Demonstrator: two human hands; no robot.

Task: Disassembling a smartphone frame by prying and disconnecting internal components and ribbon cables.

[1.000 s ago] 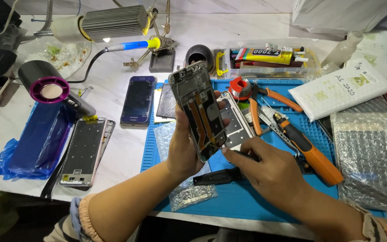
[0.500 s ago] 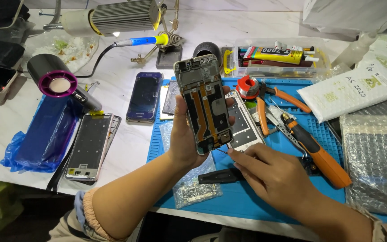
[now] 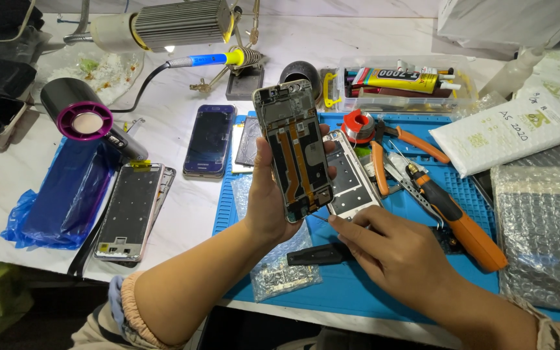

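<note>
Head view. At the centre of the frame the left hand [image 3: 268, 206] holds an opened phone [image 3: 295, 149] upright and tilted slightly, its fingers wrapped around the lower left edge and thumb side; orange flex cables and bare internals face the camera. The phone is lifted clear of the counter, above the blue work mat [image 3: 358, 285]. Lower right of centre, the right hand [image 3: 393, 249] rests on the mat with its fingers pinched narrowly on a thin metal tool [image 3: 319, 218], too fine to identify, whose tip lies just beside the phone's bottom edge. Directly behind the phone, a second phone frame [image 3: 352, 175] lies on the mat. Below the hands lie a black pry tool [image 3: 319, 255] and a clear bag of small parts [image 3: 283, 272]. Right of centre: an orange-handled screwdriver [image 3: 461, 223] and orange-handled pliers [image 3: 396, 139]. Left of centre on the white counter [image 3: 196, 214]: a dark intact phone [image 3: 209, 139] and an empty phone chassis [image 3: 128, 210]. Upper left: a hair dryer [image 3: 85, 120] with a purple ring.
</note>
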